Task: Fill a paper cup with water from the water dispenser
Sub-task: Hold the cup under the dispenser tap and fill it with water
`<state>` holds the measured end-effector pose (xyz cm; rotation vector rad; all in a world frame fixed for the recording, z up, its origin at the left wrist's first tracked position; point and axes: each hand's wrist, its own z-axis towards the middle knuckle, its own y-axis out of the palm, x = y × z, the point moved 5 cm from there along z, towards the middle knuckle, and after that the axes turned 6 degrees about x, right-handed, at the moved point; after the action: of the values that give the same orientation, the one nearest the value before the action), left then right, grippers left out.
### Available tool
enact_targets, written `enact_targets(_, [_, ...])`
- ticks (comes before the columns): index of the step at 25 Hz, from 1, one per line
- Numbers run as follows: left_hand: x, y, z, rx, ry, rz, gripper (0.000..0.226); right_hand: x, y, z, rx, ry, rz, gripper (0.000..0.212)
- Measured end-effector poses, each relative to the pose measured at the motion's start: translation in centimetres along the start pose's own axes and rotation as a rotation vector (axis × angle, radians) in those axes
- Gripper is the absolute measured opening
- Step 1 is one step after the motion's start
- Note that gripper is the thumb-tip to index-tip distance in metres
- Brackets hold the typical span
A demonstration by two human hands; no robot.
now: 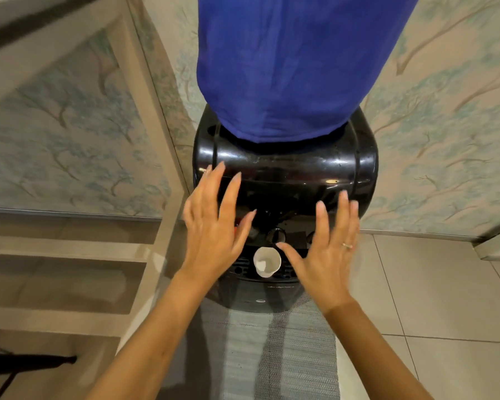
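Observation:
A white paper cup (266, 262) stands upright on the drip tray (241, 268) of a black water dispenser (286, 168), below a round black tap knob (276, 234). A blue cloth cover (295, 62) wraps the bottle on top. My left hand (214, 226) hovers open, fingers spread, in front of the dispenser's left side. My right hand (328, 252) is also open with spread fingers at the right, its thumb tip close to the cup's rim. Neither hand holds anything. Whether the cup has water in it I cannot tell.
A beige shelf unit (104, 255) stands left of the dispenser. Patterned wallpaper (445, 140) covers the wall behind. A grey woven mat (280, 350) lies on the tiled floor (430, 298) in front of the dispenser.

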<state>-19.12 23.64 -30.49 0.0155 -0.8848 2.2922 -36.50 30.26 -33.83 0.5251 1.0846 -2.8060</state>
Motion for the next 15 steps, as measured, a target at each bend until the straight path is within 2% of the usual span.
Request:
enact_targets(2, [0.4,0.8,2.3,-0.112,0.075,0.072,0.076,0.2,1.0,1.7,-0.116,-0.042,-0.140,0.118])
enact_targets(5, [0.2,2.3,3.7,-0.284,0.121,0.169,0.093,0.5,2.1,2.6,-0.229,-0.058,-0.197,0.131])
enact_targets(9, [-0.4,3.1,3.6,-0.364,0.114,0.167,0.095,0.5,2.6,2.7,-0.270,-0.037,-0.218,0.134])
enact_targets(15, [-0.6,3.6,3.5,-0.424,0.147,0.226,0.119,0.6,3.2,2.6,-0.168,-0.031,-0.217,0.127])
